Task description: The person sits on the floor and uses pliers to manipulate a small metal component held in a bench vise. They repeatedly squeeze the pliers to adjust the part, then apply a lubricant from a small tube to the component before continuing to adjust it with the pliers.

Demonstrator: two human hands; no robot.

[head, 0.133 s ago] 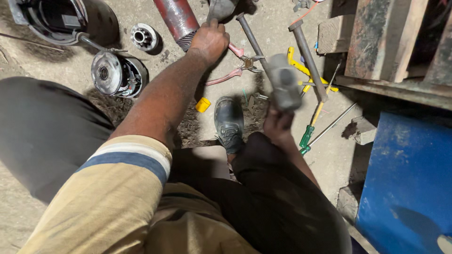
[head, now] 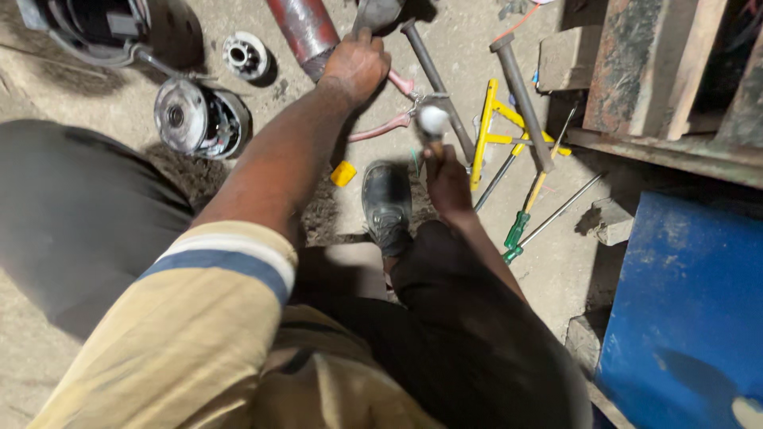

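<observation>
The left hand is closed over the end of a red cylinder lying on the dirt floor. The right hand is clenched around a hammer, its blurred head raised just above pink-handled pliers. A black shoe sits between the arms. Two long hammers, a yellow tool and green screwdrivers lie to the right. No container shows its contents.

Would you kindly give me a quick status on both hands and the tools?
Left hand gripping dark metal part by the red cylinder. Right hand holds hammer, head blurred. Pink-handled pliers and yellow tool lie close by.
</observation>
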